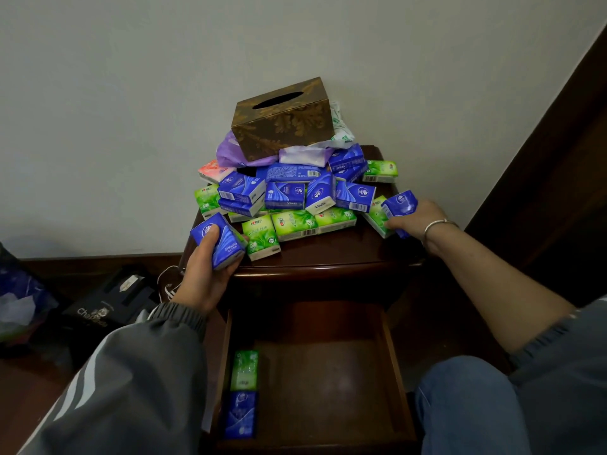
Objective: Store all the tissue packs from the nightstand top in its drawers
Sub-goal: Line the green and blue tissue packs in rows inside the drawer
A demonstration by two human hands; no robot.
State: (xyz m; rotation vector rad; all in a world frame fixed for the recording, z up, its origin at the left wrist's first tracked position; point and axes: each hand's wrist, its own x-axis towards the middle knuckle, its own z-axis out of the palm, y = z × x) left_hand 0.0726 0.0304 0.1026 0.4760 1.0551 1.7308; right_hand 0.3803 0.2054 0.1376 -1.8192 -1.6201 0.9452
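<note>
Nightstand [328,254] top: approx. two dozen tissue packs [289,195], heaped. Left hand [205,274] wrapped round blue pack [218,239]; right hand [415,218] clutching another blue pack [399,203]. Open drawer [315,366]: 2 pcs, left wall. Rec.: lay flat, butt rows tight.

A home bedroom corner: a dark polished wooden nightstand [328,257] with an open drawer [315,366] stands against a plain pale painted wall [131,93], a brown floral-patterned tissue box [282,118] sits on it among household clutter, and a dark wooden skirting board [98,262] runs along the floor
</note>
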